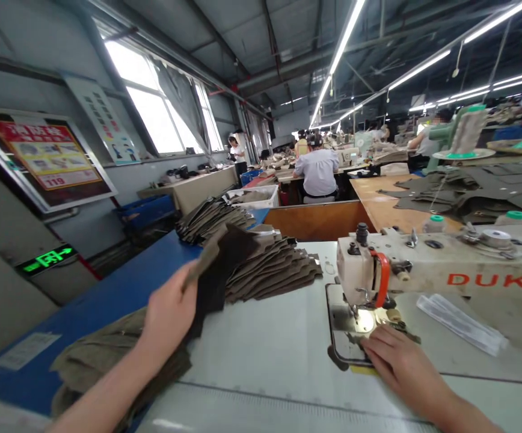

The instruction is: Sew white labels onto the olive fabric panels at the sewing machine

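Note:
My left hand (171, 300) is closed on a dark olive fabric piece (220, 264), lifted at the left of the white sewing table (261, 343). Behind that piece lies a fanned stack of olive fabric pieces (274, 270). At the lower left, more fabric (103, 349) lies under and beside my left forearm. My right hand (391, 355) rests by the needle plate (344, 331) of the sewing machine (405, 264), under its lit needle. Its fingers are pressed together on a small dark scrap; what it is cannot be made out clearly.
Clear plastic strips (462, 325) lie right of the needle. Another dark stack (211, 219) sits on the blue table (153, 264). Ahead, a person in a light shirt (319, 171) sits facing away. Thread cones (468, 132) stand at the right, near fabric on a wooden table (369, 192).

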Tool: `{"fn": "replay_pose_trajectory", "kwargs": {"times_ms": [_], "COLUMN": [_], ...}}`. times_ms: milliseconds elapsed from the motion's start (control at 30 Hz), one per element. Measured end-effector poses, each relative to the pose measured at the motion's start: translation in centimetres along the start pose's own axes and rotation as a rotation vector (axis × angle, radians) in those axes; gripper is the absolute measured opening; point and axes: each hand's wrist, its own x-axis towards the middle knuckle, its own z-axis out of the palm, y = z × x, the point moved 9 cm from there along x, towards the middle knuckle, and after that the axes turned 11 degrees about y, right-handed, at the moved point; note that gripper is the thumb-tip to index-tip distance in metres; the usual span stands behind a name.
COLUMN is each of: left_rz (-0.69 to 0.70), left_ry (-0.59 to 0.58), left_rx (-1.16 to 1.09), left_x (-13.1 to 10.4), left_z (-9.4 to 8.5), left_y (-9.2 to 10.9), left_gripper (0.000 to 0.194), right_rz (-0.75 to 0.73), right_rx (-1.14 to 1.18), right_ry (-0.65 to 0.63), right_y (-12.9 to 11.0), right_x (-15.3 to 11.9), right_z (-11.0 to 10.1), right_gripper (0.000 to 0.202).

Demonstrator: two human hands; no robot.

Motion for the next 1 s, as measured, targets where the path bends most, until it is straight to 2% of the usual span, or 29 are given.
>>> {"fn": "replay_pose_trajectory", "kwargs": {"times_ms": [33, 67, 100, 167, 233, 300, 367, 433, 533, 667, 767, 833, 900, 1000], "left_rz": [-0.056, -0.069, -0.038, 0.036, 0.094, 0.13, 0.149, 0.146, 0.109, 0.035, -0.068, -0.108, -0.116, -0.093], "left_ry": [0.087, 0.117, 0.099, 0.008, -0.076, -0.146, -0.212, -0.272, -0.352, -0.463, -0.666, -0.76, -0.744, -0.686], "left_rx": [0.028, 0.025, 0.004, -0.037, -0.066, -0.083, -0.091, -0.089, -0.064, -0.012, -0.008, 0.011, 0.044, 0.083], "left_x": [3.1, 5.7, 7.7, 9.8, 9.8, 8.5, 6.9, 5.5, 4.3, 2.5, -1.6, -4.8, -7.1, -8.5], "left_z": [-0.6, -0.4, 0.4, 3.1, 5.8, 8.0, 9.3, 9.8, 9.0, 5.3, 2.3, 0.7, -0.5, -0.4], "left_y": [-0.2, 0.2, 1.1, 3.1, 4.6, 5.3, 5.3, 4.5, 2.0, -3.7, -9.3, -12.4, -14.2, -14.1], "left_gripper": [0.038, 0.037, 0.036, 0.03, 0.031, 0.035, 0.034, 0.034, 0.034, 0.043, 0.063, 0.067, 0.06, 0.051], "right_rz": [0.002, 0.005, 0.01, 0.026, 0.037, 0.036, 0.024, 0.012, -0.011, -0.071, -0.107, -0.125, -0.138, -0.139], "right_rx": [-0.001, -0.003, -0.007, -0.015, -0.022, -0.028, -0.033, -0.038, -0.046, -0.05, -0.057, -0.063, -0.067, -0.065], "right_ry": [-0.004, -0.008, -0.01, -0.014, -0.008, 0.009, 0.025, 0.03, 0.043, 0.093, 0.126, 0.137, 0.144, 0.142], "right_y": [0.1, 0.2, 0.3, 0.6, 0.8, 0.8, 0.7, 0.6, 0.5, 0.5, 0.5, 0.5, 0.4, 0.4], "right_x": [-0.1, -0.2, -0.3, -0.4, -0.4, -0.4, -0.4, -0.4, -0.6, -0.8, -0.8, -0.7, -0.6, -0.6], "right_z": [0.1, 0.2, 0.3, 0.4, 0.3, 0.2, 0.0, 0.0, -0.3, -0.8, -1.1, -1.2, -1.3, -1.2], "right_gripper": [0.024, 0.024, 0.024, 0.024, 0.025, 0.026, 0.028, 0.029, 0.028, 0.03, 0.033, 0.034, 0.036, 0.037]}}
